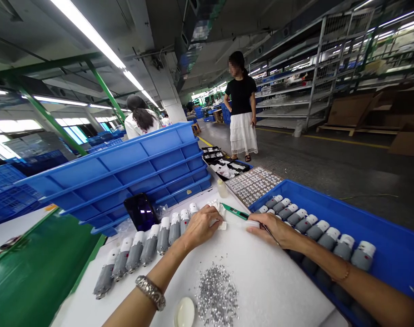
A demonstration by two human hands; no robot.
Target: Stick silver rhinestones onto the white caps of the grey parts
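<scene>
My left hand [202, 225] is closed, its fingertips pinched around a small white piece [222, 225] that looks like paper or plastic. To its right, my right hand [270, 228] is closed with thumb and fingers on a translucent white piece [251, 223] of unclear kind. A thin dark rod or cord [271, 234] runs along that hand. Just beyond the fingers, a green pen-shaped tool [234, 210] points left; whether the hand grips it is unclear. Nearer me, small shiny metal parts [217, 295] lie in a heap beside a round whitish lid or dish [185, 312].
A row of grey cylinders with white caps [136, 251] stands left, near an upright phone [141, 212] and stacked blue crates [125, 170]. A blue bin [391, 240] with similar cylinders is right. A small bottle [222, 188] stands behind. Two people [241, 100] are beyond.
</scene>
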